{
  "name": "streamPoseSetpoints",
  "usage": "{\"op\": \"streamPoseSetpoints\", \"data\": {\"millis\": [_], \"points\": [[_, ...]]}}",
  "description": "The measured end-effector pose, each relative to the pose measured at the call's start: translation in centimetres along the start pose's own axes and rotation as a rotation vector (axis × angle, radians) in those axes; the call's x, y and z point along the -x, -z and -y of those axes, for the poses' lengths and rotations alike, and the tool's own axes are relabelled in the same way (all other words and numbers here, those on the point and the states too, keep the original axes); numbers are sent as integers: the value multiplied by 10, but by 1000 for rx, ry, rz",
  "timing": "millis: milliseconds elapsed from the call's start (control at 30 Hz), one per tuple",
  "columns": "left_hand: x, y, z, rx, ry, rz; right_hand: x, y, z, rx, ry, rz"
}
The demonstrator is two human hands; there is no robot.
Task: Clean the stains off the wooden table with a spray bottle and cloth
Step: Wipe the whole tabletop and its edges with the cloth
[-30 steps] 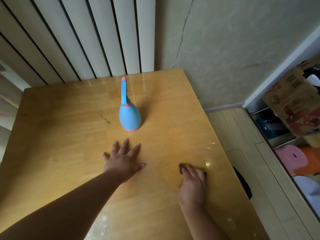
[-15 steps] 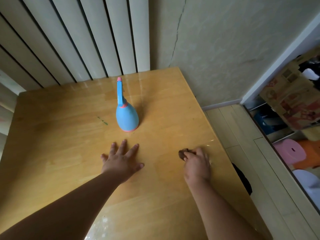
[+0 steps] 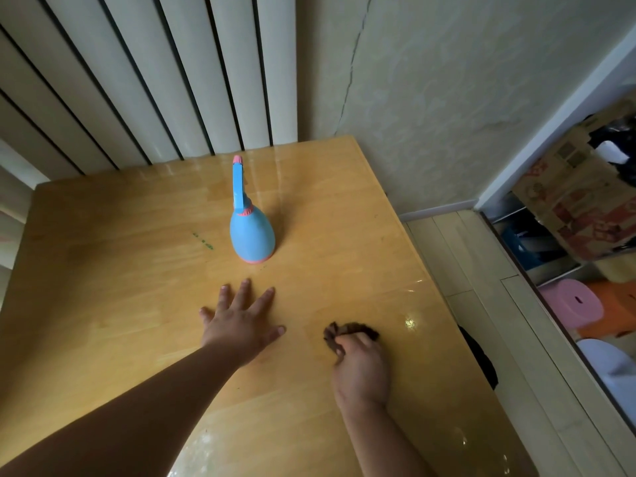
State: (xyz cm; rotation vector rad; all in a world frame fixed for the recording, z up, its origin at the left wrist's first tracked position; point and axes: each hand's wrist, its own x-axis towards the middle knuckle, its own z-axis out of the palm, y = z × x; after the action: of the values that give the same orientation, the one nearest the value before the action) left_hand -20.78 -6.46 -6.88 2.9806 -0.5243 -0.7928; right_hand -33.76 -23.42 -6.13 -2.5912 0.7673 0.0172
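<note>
A blue spray bottle (image 3: pixel 252 235) with a pink nozzle and base stands upright on the wooden table (image 3: pixel 103 270), past my hands. My left hand (image 3: pixel 241 321) lies flat on the tabletop with fingers spread, holding nothing, a short way in front of the bottle. My right hand (image 3: pixel 361 370) is closed on a small dark brown cloth (image 3: pixel 347 332), pressing it onto the table near the right edge. Small green marks (image 3: pixel 203 241) show on the wood left of the bottle. A wet sheen covers the wood around the cloth.
A ribbed white panel and a cracked wall back the table. The table's right edge drops to a pale plank floor (image 3: pixel 481 287). A shelf with a cardboard box (image 3: pixel 578 208), a pink stool (image 3: pixel 571 304) and an orange item stands at far right.
My right hand with the cloth slid right and away, then came back left and nearer to me. The left hand and the bottle stayed in place.
</note>
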Motion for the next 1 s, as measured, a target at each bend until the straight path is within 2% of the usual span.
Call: {"op": "streamPoseSetpoints", "data": {"millis": [167,233,300,533,667,767,900,967,1000], "points": [[0,-1,1,-4,15,1,-31,-6,19,57,169,86],[0,-1,1,-8,13,4,-43,-4,19,47,176,150],[0,0,1,-6,7,9,-51,-1,13,40,159,142],[2,0,3,-10,-6,13,-47,24,-58,74,-167,-63],[2,0,2,-7,-16,7,-15,19,-64,19,-264,-143],[2,0,1,2,-9,9,6,7,-44,-21,-188,-114],[2,1,0,-1,1,1,17,-9,-5,-17,68,-12],[1,1,0,-6,1,4,5,-8,9,-89,65,29],[1,1,1,-10,0,7,-3,-4,14,-166,-5,56]]}}
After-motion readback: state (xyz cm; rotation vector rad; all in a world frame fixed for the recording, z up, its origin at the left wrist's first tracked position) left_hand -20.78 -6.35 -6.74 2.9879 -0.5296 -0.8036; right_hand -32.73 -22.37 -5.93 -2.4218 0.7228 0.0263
